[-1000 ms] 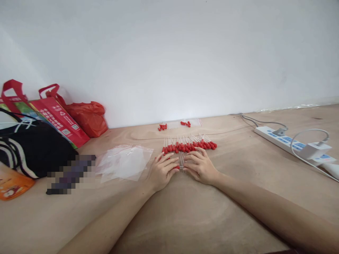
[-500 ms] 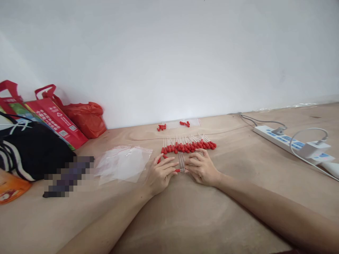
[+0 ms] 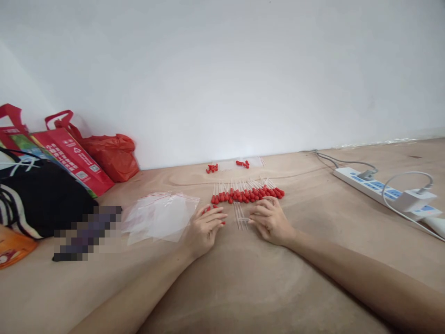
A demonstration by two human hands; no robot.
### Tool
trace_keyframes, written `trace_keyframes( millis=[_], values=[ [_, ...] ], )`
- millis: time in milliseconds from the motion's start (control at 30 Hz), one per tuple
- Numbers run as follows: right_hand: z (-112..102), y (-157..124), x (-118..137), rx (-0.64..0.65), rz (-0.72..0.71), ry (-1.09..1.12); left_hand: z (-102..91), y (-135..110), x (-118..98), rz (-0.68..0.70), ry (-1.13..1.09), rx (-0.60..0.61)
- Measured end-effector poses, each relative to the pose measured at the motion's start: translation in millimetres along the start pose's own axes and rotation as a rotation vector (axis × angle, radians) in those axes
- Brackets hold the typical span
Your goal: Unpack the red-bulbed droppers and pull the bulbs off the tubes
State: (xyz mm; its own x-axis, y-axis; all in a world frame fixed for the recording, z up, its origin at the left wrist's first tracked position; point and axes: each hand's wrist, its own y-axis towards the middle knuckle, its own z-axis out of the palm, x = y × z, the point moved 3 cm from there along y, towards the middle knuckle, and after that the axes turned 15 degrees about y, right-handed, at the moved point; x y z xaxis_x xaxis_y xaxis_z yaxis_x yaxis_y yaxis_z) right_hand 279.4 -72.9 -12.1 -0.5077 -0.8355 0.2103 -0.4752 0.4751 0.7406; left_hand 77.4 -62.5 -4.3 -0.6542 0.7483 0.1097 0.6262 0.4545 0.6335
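Pinching a red bulb (image 3: pixel 223 222), the left hand (image 3: pixel 204 232) is facing tubes (image 3: pixel 238 212) pointing to the worktop's far edge (image 3: pixel 167 170); the nearer right hand (image 3: pixel 273 222) is pinching a crosswise tube (image 3: pixel 245 219).

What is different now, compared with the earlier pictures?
The hands moved apart: the left hand leftward with a red bulb, the right hand slightly rightward with a clear tube. More of the loose tubes shows between them. The row of red-topped tubes, plastic bags and power strip stayed put.
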Motion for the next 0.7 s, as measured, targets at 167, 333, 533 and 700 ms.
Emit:
trace_keyframes(
  millis=[167,333,533,700],
  values=[
    [-2.2,-6.5,-13.4,-0.047,0.126,0.001,-1.7,-4.5,16.9,-0.269,-0.009,-0.114],
    [4.8,-3.7,-17.0,-0.008,0.263,-0.041,1.3,-5.3,35.5,-0.508,0.104,-0.167],
    [11.1,0.4,-16.5,-0.040,0.369,-0.001,0.8,-6.6,49.4,-0.658,0.077,-0.074],
    [15.5,2.5,-14.3,-0.013,0.387,-0.026,5.8,-5.1,49.1,-0.625,0.085,0.014]
  ],
)
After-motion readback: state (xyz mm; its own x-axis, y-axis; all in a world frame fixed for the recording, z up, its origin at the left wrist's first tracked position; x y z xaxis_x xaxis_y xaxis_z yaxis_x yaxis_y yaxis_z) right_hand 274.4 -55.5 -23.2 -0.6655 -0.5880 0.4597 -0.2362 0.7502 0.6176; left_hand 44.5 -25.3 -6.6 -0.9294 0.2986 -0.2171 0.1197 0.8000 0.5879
